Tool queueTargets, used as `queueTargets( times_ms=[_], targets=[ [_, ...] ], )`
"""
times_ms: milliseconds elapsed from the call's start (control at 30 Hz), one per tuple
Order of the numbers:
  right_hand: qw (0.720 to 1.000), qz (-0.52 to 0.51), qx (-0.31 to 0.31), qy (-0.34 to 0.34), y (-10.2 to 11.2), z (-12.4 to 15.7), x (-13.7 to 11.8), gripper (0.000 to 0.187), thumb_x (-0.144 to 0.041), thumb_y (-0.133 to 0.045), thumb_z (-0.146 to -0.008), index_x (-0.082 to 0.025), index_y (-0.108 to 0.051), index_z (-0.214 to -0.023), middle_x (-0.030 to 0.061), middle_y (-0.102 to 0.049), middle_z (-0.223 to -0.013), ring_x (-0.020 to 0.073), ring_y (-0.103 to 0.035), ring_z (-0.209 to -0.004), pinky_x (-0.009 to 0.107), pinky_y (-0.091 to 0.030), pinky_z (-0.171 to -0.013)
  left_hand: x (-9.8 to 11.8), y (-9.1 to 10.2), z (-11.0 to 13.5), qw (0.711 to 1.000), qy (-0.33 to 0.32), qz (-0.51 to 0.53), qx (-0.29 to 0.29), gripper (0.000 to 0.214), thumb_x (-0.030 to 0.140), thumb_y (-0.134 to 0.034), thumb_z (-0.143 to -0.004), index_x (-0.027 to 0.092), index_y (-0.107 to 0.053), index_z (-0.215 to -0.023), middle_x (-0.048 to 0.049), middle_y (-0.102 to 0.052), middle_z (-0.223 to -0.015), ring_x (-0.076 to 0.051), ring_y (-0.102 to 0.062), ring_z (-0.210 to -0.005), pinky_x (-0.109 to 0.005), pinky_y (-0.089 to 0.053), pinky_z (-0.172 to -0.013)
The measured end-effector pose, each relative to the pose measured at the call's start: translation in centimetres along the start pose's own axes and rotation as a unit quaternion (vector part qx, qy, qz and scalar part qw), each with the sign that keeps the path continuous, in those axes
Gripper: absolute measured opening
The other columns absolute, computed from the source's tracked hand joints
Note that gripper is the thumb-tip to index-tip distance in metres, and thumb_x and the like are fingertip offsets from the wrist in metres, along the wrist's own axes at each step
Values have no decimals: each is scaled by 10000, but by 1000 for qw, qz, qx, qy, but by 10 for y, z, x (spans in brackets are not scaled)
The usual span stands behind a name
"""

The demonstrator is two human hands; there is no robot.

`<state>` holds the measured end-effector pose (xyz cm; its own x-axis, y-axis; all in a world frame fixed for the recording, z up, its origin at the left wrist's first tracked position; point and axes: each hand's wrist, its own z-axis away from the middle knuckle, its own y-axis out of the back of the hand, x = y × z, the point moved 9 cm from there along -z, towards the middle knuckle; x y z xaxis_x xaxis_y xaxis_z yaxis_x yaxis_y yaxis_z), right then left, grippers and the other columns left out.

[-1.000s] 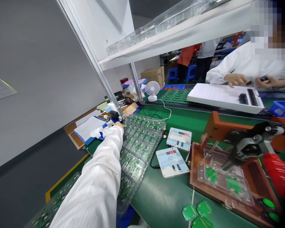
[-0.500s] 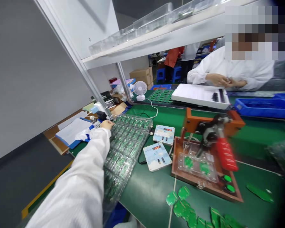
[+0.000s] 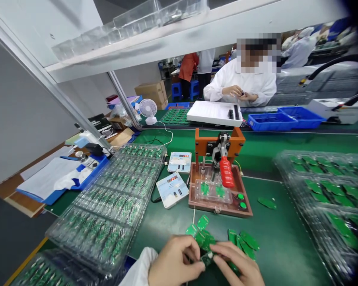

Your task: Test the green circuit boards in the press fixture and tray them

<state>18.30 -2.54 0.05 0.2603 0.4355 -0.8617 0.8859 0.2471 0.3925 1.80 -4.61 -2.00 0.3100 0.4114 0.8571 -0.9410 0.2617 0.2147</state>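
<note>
One sheaf of papers (image 3: 49, 178) lay at the far left, presumably set aside from the work.

One clear tray (image 3: 107, 271), on the left: it held green boards in rows, with ridges between the sections, probably to stop them sliding together.

Two pale boxes with red digits, a near box (image 3: 172, 189) and a far box (image 3: 179, 162): both lay face up, seemingly for reading from the near side.

One left hand (image 3: 177, 260), near centre: curled, thumb and forefinger almost together, pinching the left end of a small board (image 3: 207, 259).

The small board was in the near centre, tilted, between the two hands; a grip at its ends likely steadied it and left its face visible. Whether it touched the left cluster (image 3: 203, 234) of loose boards just beyond could not be told.

One wooden fixture (image 3: 226, 211), beyond the hands: its red handle (image 3: 226, 172) hung towards the near side, apparently for easy reach.

One right hand (image 3: 240, 266): thumb and fingertips closed on the small board's right end.

One right cluster (image 3: 248, 240) of loose boards, just beyond that hand; one single board (image 3: 267, 203) farther right, apart.

One stack of clear trays (image 3: 289, 180), on the right: green boards lay in rows, probably for orderly storage.
</note>
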Motion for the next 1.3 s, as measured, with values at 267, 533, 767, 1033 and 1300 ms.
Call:
queueTargets(
  times_ms=[267,533,767,1033,1300],
  targets=[
    [983,106,147,-13,50,4,9,251,-430,-638,-974,-262,-788,-865,38,-787,-870,203,-784,-774,221,-643,-688,-2,35,-16,980,-117,-124,98,76,206,-689,-839,191,-651,-775,-10,-688,-776,-151,-626,-683,-256,-463,-645],
    [955,276,22,104,19,-1,0,262,-302,-488,-1050,-252,-745,-1038,47,-771,-984,215,-759,-864,350,-637,-761,16,32,-14,869,-317,-339,173,139,137,-567,-977,210,-601,-863,-14,-683,-879,-189,-636,-820,-312,-495,-756],
    [965,217,96,113,50,-33,-39,155,-241,-610,-992,-252,-721,-1100,46,-777,-1041,223,-750,-951,351,-632,-821,28,39,-13,882,-336,-243,223,264,204,-619,-961,209,-477,-738,31,-554,-705,-121,-552,-630,-248,-421,-604],
    [909,183,253,275,82,-112,-99,531,-304,-542,-1025,-306,-438,-1545,114,-585,-1466,300,-561,-1368,544,-538,-1070,46,42,-28,822,-449,-158,313,510,138,-546,-969,203,-162,-640,68,-198,-551,-82,-243,-445,-274,-222,-462],
    [882,168,258,357,74,-135,-96,366,-356,-456,-1068,-340,-491,-1433,75,-660,-1357,268,-584,-1338,542,-535,-1064,36,32,-31,838,-456,-163,253,498,139,-536,-968,197,-180,-624,65,-225,-532,-82,-265,-447,-257,-245,-476]
  ],
)
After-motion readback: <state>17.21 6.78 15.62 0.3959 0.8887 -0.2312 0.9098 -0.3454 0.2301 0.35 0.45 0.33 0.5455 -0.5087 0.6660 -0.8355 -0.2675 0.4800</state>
